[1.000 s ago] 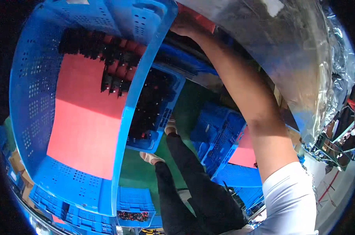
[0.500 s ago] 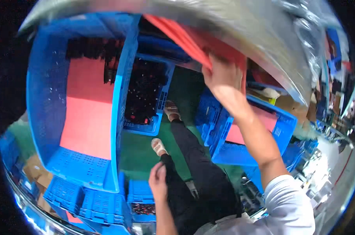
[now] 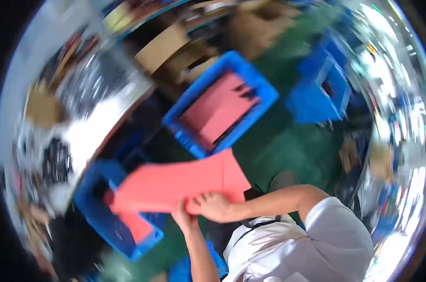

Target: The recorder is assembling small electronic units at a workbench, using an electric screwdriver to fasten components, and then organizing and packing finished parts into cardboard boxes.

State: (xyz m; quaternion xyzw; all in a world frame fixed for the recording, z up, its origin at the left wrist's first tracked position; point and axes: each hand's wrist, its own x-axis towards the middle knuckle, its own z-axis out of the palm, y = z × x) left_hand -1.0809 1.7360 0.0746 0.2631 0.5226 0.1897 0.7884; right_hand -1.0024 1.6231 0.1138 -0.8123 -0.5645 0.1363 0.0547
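Observation:
A long pink-red sheet (image 3: 170,185) stretches in front of my body, slightly bent, perhaps more than one layer. My right hand (image 3: 214,207) is closed over its near edge. Just left of it, my left hand (image 3: 185,217) grips the same edge, its thumb up against the sheet. Beneath the sheet's left end sits a blue crate (image 3: 98,221) with a pink sheet inside, partly covered. Beyond the sheet's far edge stands another blue crate (image 3: 264,89), lined with pink sheet, with small dark pieces at its far right corner.
Further blue crates (image 3: 311,101) stand on the green floor (image 3: 288,141) at the right. A white-topped table (image 3: 95,124) with clear plastic runs along the left. Open cardboard boxes (image 3: 168,49) lie at the back. Motion blurs the outer areas.
My view has swung round to other crates. The red sheet, earlier raised in my right hand, now lies lower in front of me, and my left hand, empty before, has taken hold of it.

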